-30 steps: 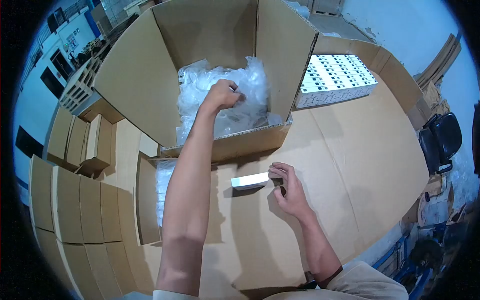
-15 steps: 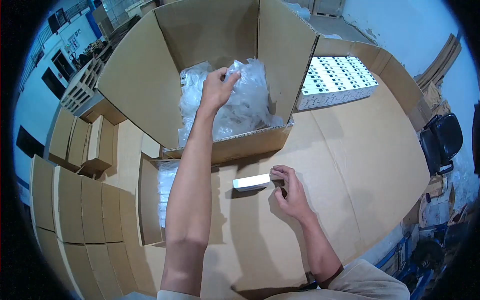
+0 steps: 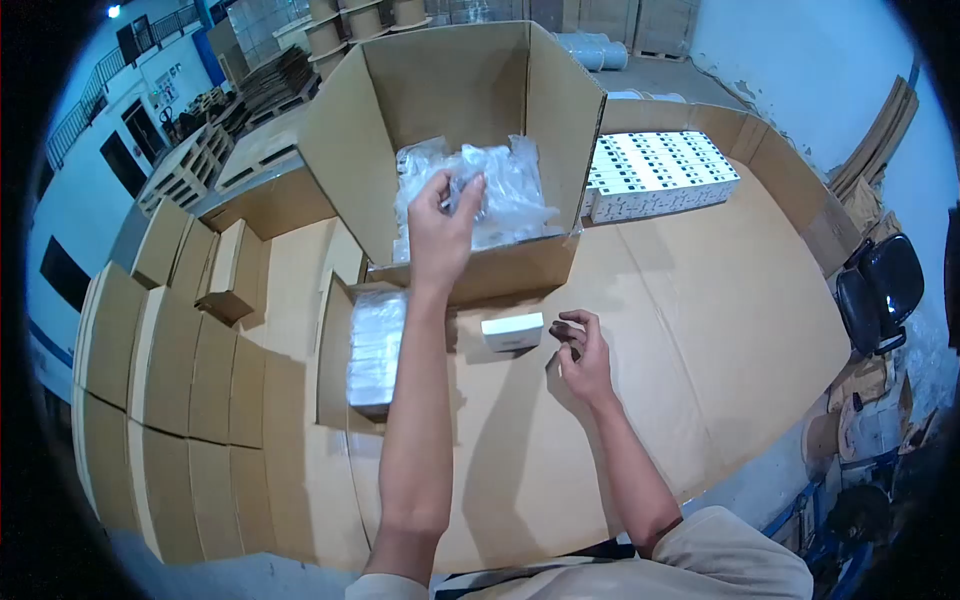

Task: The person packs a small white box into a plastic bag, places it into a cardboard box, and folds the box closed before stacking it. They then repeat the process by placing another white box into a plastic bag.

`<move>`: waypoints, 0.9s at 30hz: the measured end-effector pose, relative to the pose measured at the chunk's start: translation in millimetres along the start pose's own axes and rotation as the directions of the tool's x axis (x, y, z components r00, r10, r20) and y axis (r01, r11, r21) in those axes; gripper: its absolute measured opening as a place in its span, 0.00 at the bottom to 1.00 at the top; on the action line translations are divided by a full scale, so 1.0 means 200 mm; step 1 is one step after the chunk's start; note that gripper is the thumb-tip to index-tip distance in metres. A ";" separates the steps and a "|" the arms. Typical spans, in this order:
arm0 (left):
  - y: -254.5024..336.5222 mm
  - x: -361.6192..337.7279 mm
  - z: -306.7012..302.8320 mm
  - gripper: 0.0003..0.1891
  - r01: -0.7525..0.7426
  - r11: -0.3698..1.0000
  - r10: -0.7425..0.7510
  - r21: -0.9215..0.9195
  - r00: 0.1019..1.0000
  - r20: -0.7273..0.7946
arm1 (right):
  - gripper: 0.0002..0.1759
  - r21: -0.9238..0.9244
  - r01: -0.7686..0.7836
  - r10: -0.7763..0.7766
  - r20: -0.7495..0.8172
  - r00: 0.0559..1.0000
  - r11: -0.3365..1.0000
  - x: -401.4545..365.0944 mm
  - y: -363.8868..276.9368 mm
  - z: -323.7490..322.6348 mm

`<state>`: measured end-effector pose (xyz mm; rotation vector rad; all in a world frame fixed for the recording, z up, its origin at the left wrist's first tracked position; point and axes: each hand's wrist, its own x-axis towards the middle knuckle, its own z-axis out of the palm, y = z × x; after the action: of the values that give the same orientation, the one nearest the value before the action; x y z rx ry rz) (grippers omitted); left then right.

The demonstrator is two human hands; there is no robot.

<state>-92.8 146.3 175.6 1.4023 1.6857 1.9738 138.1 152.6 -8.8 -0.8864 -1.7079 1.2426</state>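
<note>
My left hand [image 3: 447, 220] is over the front of a big open cardboard box [image 3: 455, 90], its thumb and fingers closed on a clear plastic bag [image 3: 466, 176]. More crumpled clear bags [image 3: 515, 205] fill the bottom of that box. A small white box [image 3: 513, 331] stands on the cardboard-covered table [image 3: 660, 400]. Just right of it is my right hand [image 3: 580, 350], fingers curled but apart, holding nothing and not touching the box. Left of my left forearm, a shallow open carton [image 3: 332, 350] holds a row of plastic-wrapped white packs [image 3: 375, 345].
A block of white boxes with dark marks [image 3: 660, 180] sits at the back right. Closed brown cartons [image 3: 160, 370] are stacked at the left. A raised cardboard edge [image 3: 790, 160] borders the table's right rear. A black chair [image 3: 885, 290] stands beyond the table.
The camera view has shifted, showing more of the carton of wrapped packs. My left hand has drawn back toward the big box's front edge with a bag between its fingers.
</note>
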 end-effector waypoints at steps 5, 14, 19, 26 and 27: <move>0.02 -0.53 -0.05 0.10 0.192 0.949 -0.177 -0.251 0.981 0.082 | 0.21 0.111 0.025 -0.016 -0.081 0.997 0.994 -0.13 0.07 0.00; -0.18 -1.09 -0.05 0.13 0.485 0.857 -0.438 -0.175 0.864 0.250 | 0.14 0.479 -0.165 0.027 0.282 0.959 0.862 -0.17 -0.03 -0.03; -0.27 -1.15 -0.02 0.09 0.486 0.865 -0.453 -0.127 0.863 0.223 | 0.08 0.322 -0.136 0.075 0.193 0.978 0.937 -0.20 -0.09 0.05; -0.43 -1.16 -0.06 0.17 0.467 0.883 -0.461 -0.035 0.880 0.112 | 0.06 0.378 -0.133 0.084 0.143 0.986 0.916 -0.14 -0.10 -0.02; -0.43 -1.16 -0.05 0.16 0.471 0.879 -0.463 -0.074 0.880 0.101 | 0.05 0.402 -0.129 0.084 0.127 0.988 0.907 -0.14 -0.09 -0.02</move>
<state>-12.5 13.7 -16.2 0.9117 1.6699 1.6744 151.6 125.0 4.2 -0.6745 -1.4122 1.6723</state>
